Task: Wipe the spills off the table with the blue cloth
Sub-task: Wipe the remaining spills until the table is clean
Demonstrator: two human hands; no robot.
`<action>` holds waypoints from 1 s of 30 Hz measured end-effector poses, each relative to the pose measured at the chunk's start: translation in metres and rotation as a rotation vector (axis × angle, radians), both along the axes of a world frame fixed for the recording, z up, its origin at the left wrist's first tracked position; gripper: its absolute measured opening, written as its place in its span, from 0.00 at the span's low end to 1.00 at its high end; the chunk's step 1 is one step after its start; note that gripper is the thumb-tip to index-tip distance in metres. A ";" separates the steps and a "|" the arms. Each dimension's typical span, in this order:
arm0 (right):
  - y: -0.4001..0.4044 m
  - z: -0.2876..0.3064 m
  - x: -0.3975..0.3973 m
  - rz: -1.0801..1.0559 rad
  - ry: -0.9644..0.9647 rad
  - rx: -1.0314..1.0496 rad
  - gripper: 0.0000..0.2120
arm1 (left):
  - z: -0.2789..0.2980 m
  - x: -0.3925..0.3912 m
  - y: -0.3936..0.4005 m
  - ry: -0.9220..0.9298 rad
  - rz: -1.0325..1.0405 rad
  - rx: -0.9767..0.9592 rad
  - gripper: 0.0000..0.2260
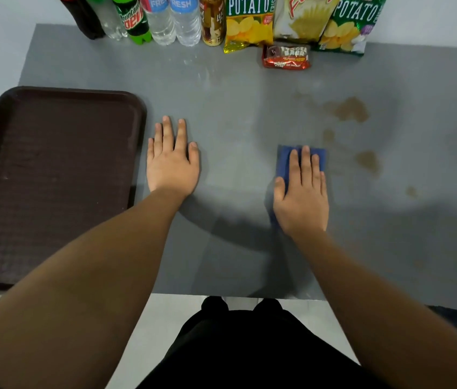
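Note:
The folded blue cloth (284,160) lies flat on the grey table (235,113), right of the middle. My right hand (301,197) presses down on it with fingers stretched out, covering most of it. Brown spills mark the table to the right of the cloth: a large patch (349,109) further back, a small spot (328,135), another patch (367,161) and a tiny spot (412,191). My left hand (171,161) rests palm down on the bare table, fingers apart, holding nothing.
A dark brown tray (53,181) lies at the left edge. Along the back stand several bottles (162,21), a can (212,23) and three chip bags (249,23). A red snack bar (286,57) lies in front of the bags.

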State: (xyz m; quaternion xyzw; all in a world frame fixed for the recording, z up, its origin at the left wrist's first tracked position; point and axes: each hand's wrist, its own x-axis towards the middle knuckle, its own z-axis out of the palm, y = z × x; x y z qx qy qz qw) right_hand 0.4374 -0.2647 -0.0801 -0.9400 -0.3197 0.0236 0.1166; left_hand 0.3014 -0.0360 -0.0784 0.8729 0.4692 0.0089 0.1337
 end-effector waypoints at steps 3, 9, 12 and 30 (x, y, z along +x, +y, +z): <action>-0.001 -0.003 -0.045 -0.065 -0.037 -0.012 0.31 | 0.001 0.000 0.000 0.006 0.001 0.008 0.28; 0.029 0.002 -0.050 0.164 0.005 0.042 0.31 | 0.001 0.001 0.000 0.006 -0.006 0.004 0.28; 0.027 0.006 -0.014 0.308 0.016 0.023 0.30 | 0.001 0.000 0.001 0.012 -0.014 0.008 0.28; -0.065 0.007 -0.053 -0.080 0.090 -0.081 0.32 | 0.007 0.001 0.000 -0.028 -0.022 -0.016 0.28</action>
